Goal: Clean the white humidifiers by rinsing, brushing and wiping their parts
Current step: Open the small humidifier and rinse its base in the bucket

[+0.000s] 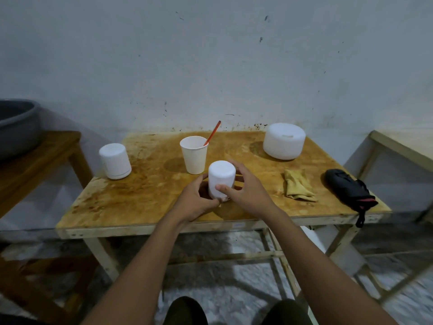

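A small white cylindrical humidifier (221,177) stands near the front middle of the stained wooden table (145,198). My left hand (195,201) grips its lower part from the left. My right hand (246,188) holds its upper body from the right, thumb across the front. A second small white humidifier (115,161) stands at the table's left edge. A wide, low white humidifier (284,141) sits at the back right. A white paper cup (194,154) behind the held one carries a brush with a red handle (212,133). A yellow cloth (297,186) lies crumpled to the right.
A black pouch (349,190) lies at the table's right front corner, its strap hanging over the edge. A grey basin (16,127) sits on a darker wooden table at the left. Another table frame (398,146) stands at the far right. A white wall backs the table.
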### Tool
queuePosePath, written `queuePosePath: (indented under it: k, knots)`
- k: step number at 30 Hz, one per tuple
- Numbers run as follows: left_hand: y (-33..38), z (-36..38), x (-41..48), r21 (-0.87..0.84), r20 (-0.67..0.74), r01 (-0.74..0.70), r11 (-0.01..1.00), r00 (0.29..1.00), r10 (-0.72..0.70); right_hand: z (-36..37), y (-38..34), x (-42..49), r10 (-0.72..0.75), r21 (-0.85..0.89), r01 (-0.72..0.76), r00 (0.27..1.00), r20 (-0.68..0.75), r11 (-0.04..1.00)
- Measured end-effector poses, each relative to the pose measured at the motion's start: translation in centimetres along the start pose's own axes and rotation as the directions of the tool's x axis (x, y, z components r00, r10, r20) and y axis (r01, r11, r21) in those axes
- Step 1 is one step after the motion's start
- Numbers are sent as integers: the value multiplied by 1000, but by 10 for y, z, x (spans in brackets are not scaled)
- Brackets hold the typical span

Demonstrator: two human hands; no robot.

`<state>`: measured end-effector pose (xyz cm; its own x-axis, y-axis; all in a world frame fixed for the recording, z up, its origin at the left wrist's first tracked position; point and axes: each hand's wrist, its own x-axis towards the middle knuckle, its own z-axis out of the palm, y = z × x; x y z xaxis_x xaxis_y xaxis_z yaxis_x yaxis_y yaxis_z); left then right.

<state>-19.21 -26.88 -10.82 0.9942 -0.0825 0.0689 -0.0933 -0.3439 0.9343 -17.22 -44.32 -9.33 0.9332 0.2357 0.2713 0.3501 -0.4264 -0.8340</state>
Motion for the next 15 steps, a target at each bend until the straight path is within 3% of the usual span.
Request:
queuePosePath:
  k: [15]
  knots:
    - [-7, 15, 7, 20, -98, 16, 1000, 995, -14, 0, -2, 1, -40, -95, 38, 999, -18, 995]
